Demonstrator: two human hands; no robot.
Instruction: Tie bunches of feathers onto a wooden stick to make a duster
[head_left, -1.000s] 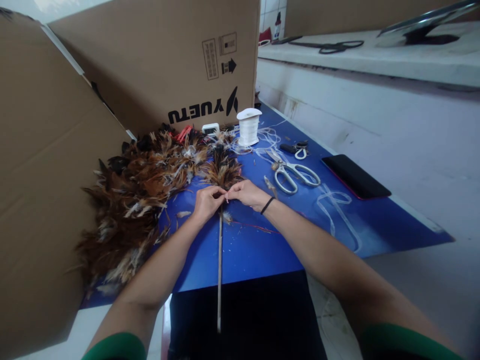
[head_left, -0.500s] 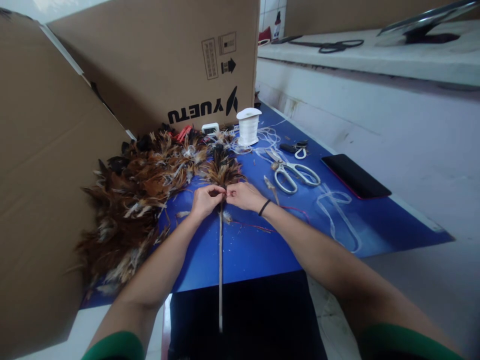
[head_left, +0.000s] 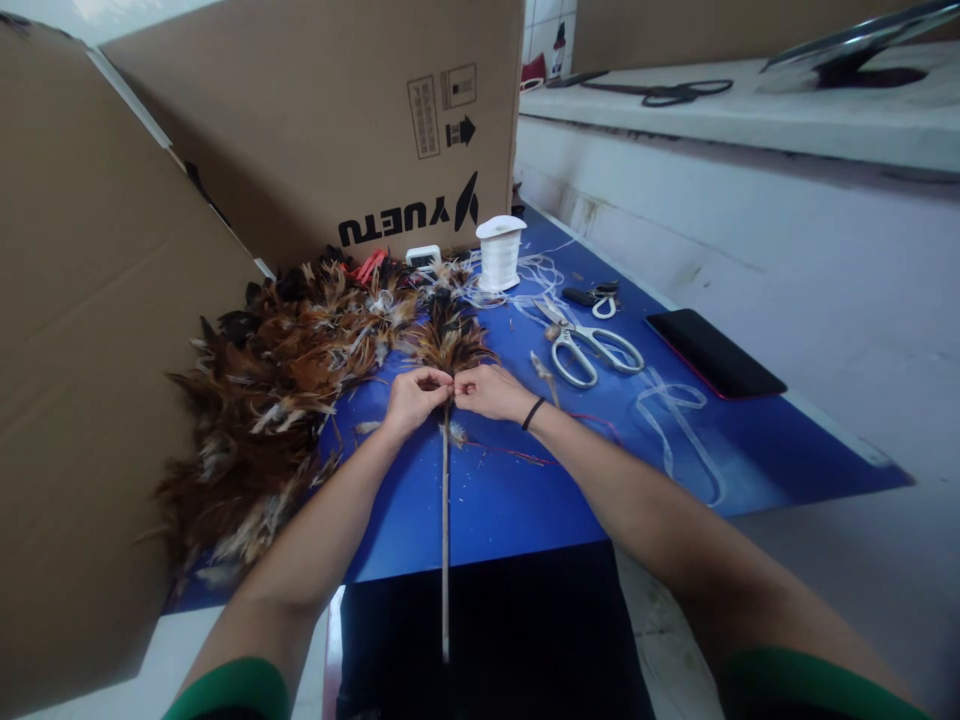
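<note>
A feather duster (head_left: 451, 342) lies before me, its brown and black feathers pointing away and its thin wooden stick (head_left: 445, 530) running toward me past the table edge. At the base of the feathers, my left hand (head_left: 412, 400) pinches with thumb and forefinger. From the other side my right hand (head_left: 491, 391) is closed in a pinch at the same spot, the fingertips of both hands almost touching. Whatever fine material lies between the fingertips is too small to make out. A small loose feather (head_left: 456, 433) shows beside the stick, just below the hands.
Loose feathers (head_left: 277, 370) are heaped at left against cardboard (head_left: 315, 120). A white ribbon spool (head_left: 499, 255), silver-handled scissors (head_left: 574, 358), black-handled snips (head_left: 591, 297), a phone (head_left: 714, 352) and loose ribbon (head_left: 679, 400) lie on the blue table (head_left: 510, 510). More scissors (head_left: 667, 94) rest on the ledge.
The view has shifted very slightly. Both hands keep their pinch at the base of the feathers, and nothing else has visibly moved.
</note>
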